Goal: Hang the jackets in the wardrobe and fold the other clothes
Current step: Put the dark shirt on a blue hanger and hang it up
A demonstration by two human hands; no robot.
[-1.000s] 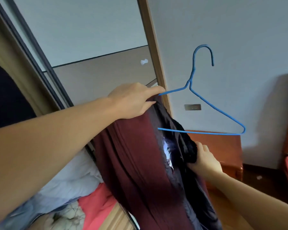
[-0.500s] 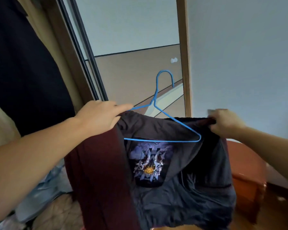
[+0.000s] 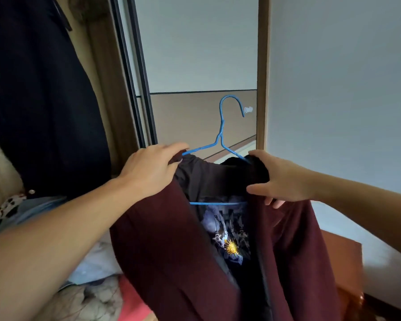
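Operator: Which step is this?

Manual: Seating the maroon jacket point(image 3: 171, 251) on the blue hanger point(image 3: 221, 135). Your left hand point(image 3: 148, 172) is closed over the left shoulder and the wire; your right hand point(image 3: 280, 179) pinches the collar at the right shoulder.

Operator: Next?

Manual: Square both shoulders on the wire. Then lift the hook toward the wardrobe point(image 3: 44, 89) on your left; its rail is not visible.
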